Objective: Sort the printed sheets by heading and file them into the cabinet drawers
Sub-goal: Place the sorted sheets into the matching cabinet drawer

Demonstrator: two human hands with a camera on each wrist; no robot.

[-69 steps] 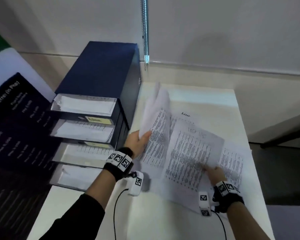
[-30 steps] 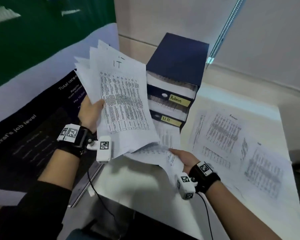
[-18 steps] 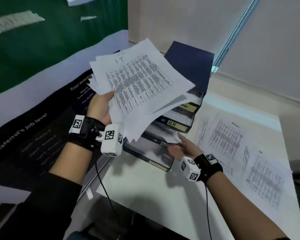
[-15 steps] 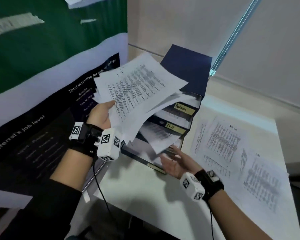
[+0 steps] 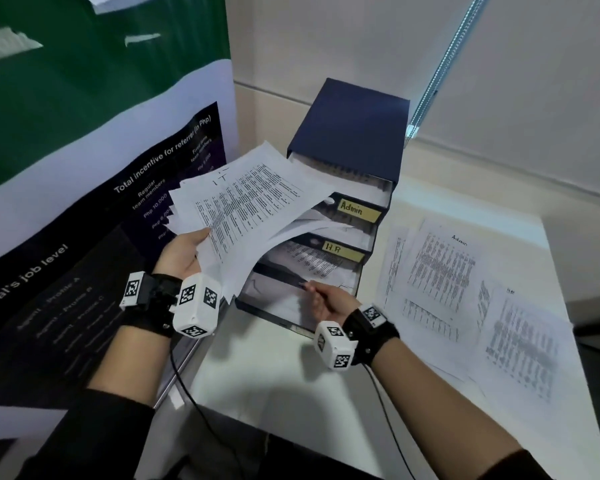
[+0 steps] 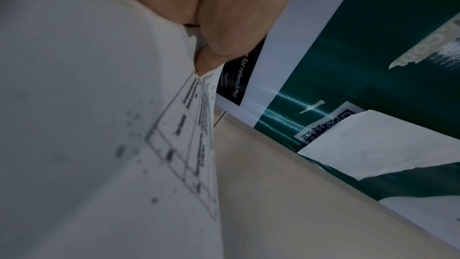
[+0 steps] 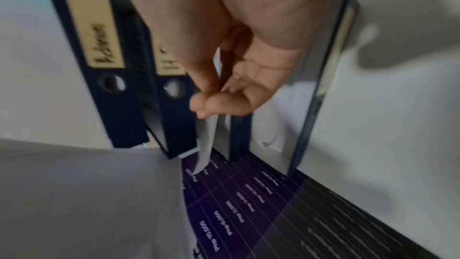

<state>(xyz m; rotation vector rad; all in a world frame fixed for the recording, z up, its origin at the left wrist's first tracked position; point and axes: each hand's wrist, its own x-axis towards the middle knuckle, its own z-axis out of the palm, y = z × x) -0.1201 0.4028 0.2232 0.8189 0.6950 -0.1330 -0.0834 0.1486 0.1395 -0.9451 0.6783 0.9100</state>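
Note:
My left hand (image 5: 184, 252) grips a fanned stack of printed sheets headed "IT" (image 5: 250, 209) in front of the dark blue drawer cabinet (image 5: 354, 133); up close the left hand (image 6: 224, 27) holds the stack (image 6: 99, 125) by its edge. The cabinet's drawers stand pulled out, with yellow labels "Admin" (image 5: 359, 211) and "HR" (image 5: 342, 251). My right hand (image 5: 321, 299) is at the third drawer's front (image 5: 278, 276). In the right wrist view the right hand (image 7: 211, 103) pinches the edge of a white sheet (image 7: 206, 141) just below the HR drawer.
Printed sheets lie spread on the white table (image 5: 291, 393) right of the cabinet, one headed "Admin" (image 5: 444, 271), another nearer the right edge (image 5: 523, 344). A dark and green banner (image 5: 84, 271) stands close on the left. Wrist-camera cables (image 5: 194, 400) hang over the table's front edge.
My left hand lifted the IT stack off the table and has lowered it toward the drawers. My right hand, open palm-up half a second ago, now pinches a sheet at the third drawer.

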